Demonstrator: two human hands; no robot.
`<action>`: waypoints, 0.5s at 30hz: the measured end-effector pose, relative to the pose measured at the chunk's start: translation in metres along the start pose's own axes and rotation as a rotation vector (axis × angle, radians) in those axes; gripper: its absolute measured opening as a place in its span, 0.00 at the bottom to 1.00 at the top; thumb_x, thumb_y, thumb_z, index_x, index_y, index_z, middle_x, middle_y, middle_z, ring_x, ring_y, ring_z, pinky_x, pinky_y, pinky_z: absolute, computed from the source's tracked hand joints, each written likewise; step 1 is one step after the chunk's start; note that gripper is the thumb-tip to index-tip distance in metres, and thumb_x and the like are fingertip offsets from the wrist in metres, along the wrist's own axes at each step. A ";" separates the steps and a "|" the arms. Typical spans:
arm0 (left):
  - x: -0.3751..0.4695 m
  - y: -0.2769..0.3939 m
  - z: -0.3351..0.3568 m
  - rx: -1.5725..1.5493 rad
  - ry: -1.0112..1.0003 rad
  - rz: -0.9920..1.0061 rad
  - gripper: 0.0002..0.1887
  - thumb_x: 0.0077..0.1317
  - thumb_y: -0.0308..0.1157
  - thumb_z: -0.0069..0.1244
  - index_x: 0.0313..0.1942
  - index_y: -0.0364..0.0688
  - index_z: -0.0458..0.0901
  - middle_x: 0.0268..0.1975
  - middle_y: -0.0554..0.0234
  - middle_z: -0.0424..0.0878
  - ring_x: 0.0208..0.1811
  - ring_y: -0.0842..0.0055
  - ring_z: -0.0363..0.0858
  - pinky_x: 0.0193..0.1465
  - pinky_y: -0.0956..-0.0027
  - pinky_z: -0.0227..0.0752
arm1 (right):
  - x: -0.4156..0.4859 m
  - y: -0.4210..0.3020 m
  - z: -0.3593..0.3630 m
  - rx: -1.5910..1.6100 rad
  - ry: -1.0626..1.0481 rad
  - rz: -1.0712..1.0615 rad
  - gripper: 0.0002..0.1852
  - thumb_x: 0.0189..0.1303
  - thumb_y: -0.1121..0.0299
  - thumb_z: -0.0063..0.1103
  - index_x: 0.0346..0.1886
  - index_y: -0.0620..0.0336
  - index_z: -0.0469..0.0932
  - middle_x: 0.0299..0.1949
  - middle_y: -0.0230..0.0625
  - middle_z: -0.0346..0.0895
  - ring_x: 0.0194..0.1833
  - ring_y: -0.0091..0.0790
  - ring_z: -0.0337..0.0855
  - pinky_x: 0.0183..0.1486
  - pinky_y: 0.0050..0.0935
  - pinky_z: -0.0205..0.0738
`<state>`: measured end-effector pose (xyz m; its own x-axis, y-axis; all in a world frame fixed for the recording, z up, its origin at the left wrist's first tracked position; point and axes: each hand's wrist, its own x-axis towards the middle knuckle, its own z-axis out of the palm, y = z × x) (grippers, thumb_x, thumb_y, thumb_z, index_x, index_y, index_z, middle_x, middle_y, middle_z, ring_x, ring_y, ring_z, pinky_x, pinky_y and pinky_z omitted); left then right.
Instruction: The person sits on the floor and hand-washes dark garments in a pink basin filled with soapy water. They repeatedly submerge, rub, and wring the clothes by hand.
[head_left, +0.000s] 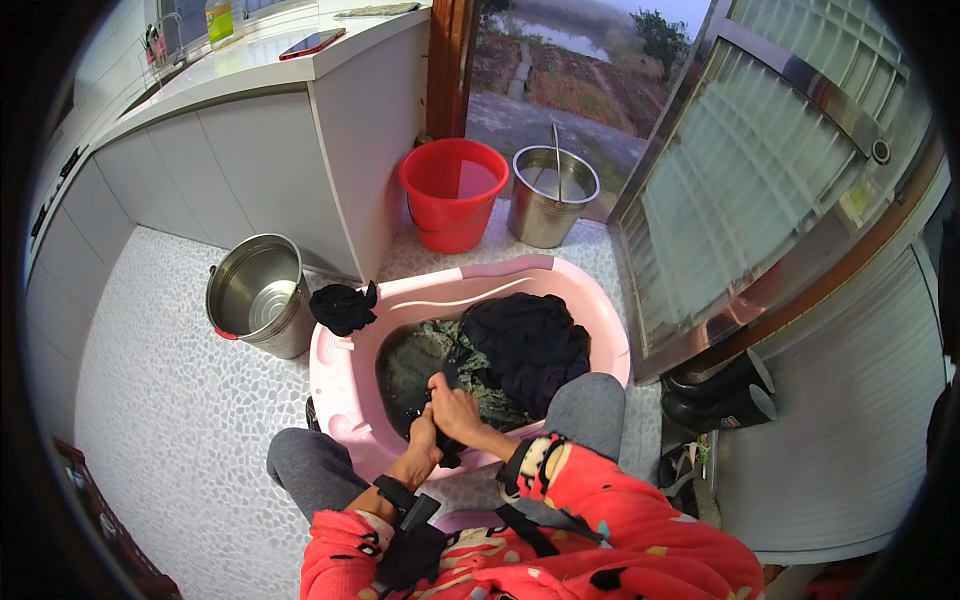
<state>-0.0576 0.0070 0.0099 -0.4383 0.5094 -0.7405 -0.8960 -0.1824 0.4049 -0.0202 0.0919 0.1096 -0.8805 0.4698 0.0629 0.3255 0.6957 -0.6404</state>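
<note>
Over the near side of a pink plastic bathtub (427, 287), my left hand (424, 437) and my right hand (454, 409) are closed together on a wet black cloth (450, 454). Most of that cloth is hidden by my fingers. Dark, murky water (409, 367) fills the tub's left part. A heap of black clothes (525, 337) lies in the right part, with a green patterned garment (480, 375) partly under it. A bunched black cloth (343, 307) rests on the tub's far left rim.
A steel bucket (259, 292) stands left of the tub. Beyond it are a red bucket (454, 199) and a second steel bucket (551, 199), both holding water. An open glass door (750, 180) and black rubber boots (720, 397) are at right. A phone (311, 43) lies on the counter (262, 75).
</note>
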 end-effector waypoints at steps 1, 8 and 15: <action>0.000 0.001 0.000 0.002 -0.015 -0.061 0.23 0.71 0.51 0.37 0.51 0.42 0.75 0.50 0.55 0.79 0.50 0.62 0.78 0.51 0.55 0.72 | 0.003 0.002 -0.001 0.040 -0.020 0.017 0.10 0.66 0.63 0.42 0.47 0.53 0.63 0.25 0.55 0.78 0.31 0.64 0.78 0.34 0.59 0.68; 0.007 0.015 -0.007 -0.084 -0.042 0.086 0.20 0.71 0.50 0.39 0.42 0.42 0.77 0.41 0.58 0.81 0.43 0.63 0.78 0.46 0.56 0.73 | -0.015 -0.001 0.009 0.089 -0.190 -0.112 0.11 0.67 0.60 0.39 0.47 0.53 0.62 0.22 0.56 0.77 0.28 0.64 0.78 0.33 0.61 0.68; -0.012 0.003 0.010 -0.007 0.042 -0.089 0.20 0.71 0.47 0.38 0.49 0.41 0.76 0.50 0.57 0.80 0.50 0.64 0.77 0.54 0.59 0.69 | -0.004 0.008 0.005 0.045 -0.005 0.059 0.12 0.66 0.62 0.42 0.49 0.52 0.63 0.26 0.55 0.78 0.32 0.63 0.78 0.37 0.59 0.68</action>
<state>-0.0549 0.0088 0.0252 -0.3598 0.4885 -0.7949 -0.9318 -0.1441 0.3332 -0.0156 0.0929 0.1001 -0.8621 0.5063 0.0207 0.3607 0.6418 -0.6767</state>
